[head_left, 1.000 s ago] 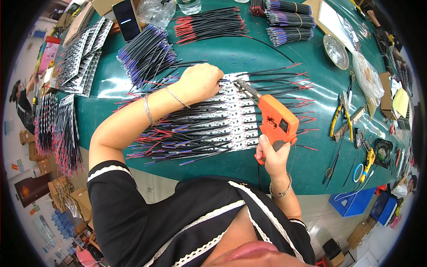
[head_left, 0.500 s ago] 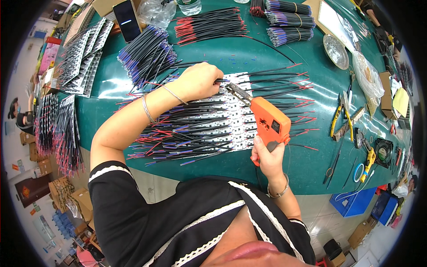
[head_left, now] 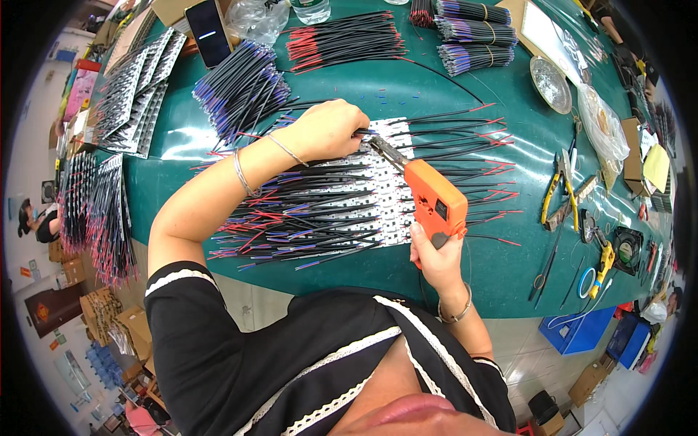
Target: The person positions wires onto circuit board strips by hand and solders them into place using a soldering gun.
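Observation:
My right hand grips the handle of an orange soldering gun, whose metal tip points up-left at a row of white LED strips on the green table. Black, red and blue wires stick out from both sides of the strips. My left hand is closed on a black wire at the top end of the strips, right by the gun's tip.
Bundles of black wires with red tips and blue tips lie at the back. A phone, a metal dish, yellow pliers and small tools sit along the right. More wired strips hang at the left.
My left hand and the soldering gun have both shifted left along the top of the strips; the gun's tip stays close to my left fingers.

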The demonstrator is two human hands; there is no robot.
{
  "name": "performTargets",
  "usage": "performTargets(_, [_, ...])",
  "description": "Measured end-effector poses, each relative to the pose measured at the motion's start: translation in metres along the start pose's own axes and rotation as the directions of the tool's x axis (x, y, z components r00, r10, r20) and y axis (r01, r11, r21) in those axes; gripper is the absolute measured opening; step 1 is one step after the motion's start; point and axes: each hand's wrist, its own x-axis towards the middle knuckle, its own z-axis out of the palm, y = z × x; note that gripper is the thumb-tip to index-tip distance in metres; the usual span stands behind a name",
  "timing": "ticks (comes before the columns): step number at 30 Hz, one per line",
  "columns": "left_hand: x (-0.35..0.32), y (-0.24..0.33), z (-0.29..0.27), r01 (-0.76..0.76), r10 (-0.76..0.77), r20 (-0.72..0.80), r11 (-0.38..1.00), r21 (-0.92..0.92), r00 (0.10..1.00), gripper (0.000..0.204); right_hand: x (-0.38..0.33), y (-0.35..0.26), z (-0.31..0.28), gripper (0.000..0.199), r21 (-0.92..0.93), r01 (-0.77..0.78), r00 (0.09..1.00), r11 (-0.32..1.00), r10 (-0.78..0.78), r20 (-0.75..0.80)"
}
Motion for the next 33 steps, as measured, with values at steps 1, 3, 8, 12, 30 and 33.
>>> performTargets(1, [0.000, 0.000, 0.000, -0.008, 0.008, -0.004, 1.000, -0.005, 1.000, 0.014, 0.000, 0.001, -0.001, 0.016, 0.000, 0.000, 1.000, 1.000, 0.000, 0.000])
performTargets(3, [0.001, -0.001, 0.001, -0.015, 0.014, -0.005, 1.000, -0.008, 1.000, 0.014, 0.001, 0.005, -0.003, 0.016, -0.038, 0.048, 0.999, 0.998, -0.047, 0.024])
performTargets(8, [0.000, 0.000, 0.001, -0.019, 0.019, -0.017, 1.000, -0.008, 1.000, 0.015, 0.001, 0.001, -0.005, 0.016, -0.014, 0.035, 0.999, 0.999, -0.035, 0.002])
performTargets(12, [0.000, -0.003, 0.002, -0.041, 0.041, 0.006, 0.999, 0.020, 0.999, 0.016, 0.001, -0.001, -0.011, 0.016, 0.085, 0.043, 0.999, 0.995, -0.042, -0.012])
performTargets(30, [-0.019, -0.021, 0.009, 0.049, -0.094, -0.059, 0.848, -0.528, 0.994, 0.022, 0.009, -0.011, -0.014, 0.021, 0.066, 0.058, 0.998, 0.996, -0.056, -0.041])
performTargets(33, [-0.021, -0.023, 0.008, -0.038, -0.041, -0.191, 0.918, -0.395, 0.981, 0.020, 0.016, -0.019, -0.013, 0.021, 0.053, 0.103, 0.994, 0.993, -0.101, -0.032])
